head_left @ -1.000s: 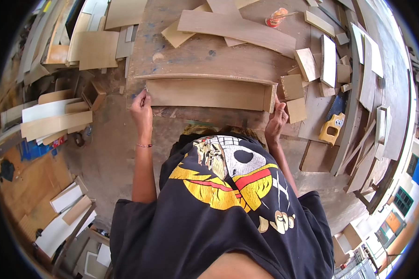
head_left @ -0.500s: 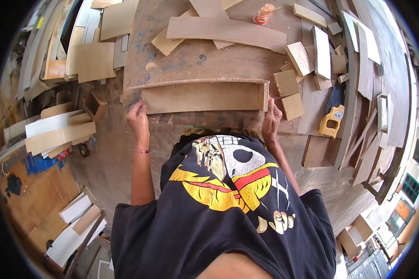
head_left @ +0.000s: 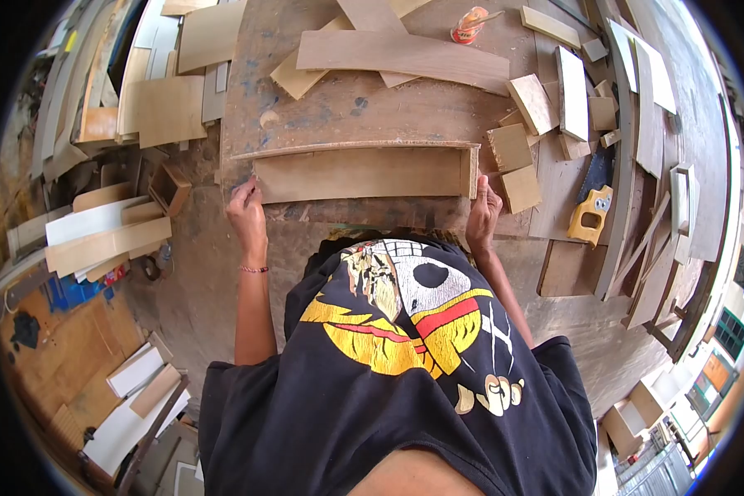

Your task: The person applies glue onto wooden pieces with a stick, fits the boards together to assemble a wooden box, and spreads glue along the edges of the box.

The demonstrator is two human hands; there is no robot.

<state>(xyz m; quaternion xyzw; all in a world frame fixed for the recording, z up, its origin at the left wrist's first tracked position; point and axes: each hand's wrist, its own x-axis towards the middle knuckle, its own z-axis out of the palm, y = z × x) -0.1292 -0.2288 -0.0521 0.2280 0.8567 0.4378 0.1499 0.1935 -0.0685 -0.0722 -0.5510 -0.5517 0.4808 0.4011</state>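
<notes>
A long, shallow plywood frame (head_left: 364,175) lies along the near edge of the workbench, with a board on its far side and a short piece standing at its right end. My left hand (head_left: 246,208) pinches the left end of it, fingers closed at the corner. At the opposite end, my right hand (head_left: 483,207) grips the short end piece, thumb up along its outer face and the other fingers partly hidden. Both forearms reach forward from my body.
Beyond the frame, long plywood strips (head_left: 401,58) lie crossed on the workbench (head_left: 306,116). An orange-red tub (head_left: 469,29) with a stick in it stands at the back. Wood offcuts (head_left: 510,149) and a yellow-handled saw (head_left: 589,217) lie right. Stacked boards (head_left: 107,236) fill the left.
Almost nothing differs. Both hands keep their hold at the two ends of the plywood frame, and the whole view has shifted very slightly.
</notes>
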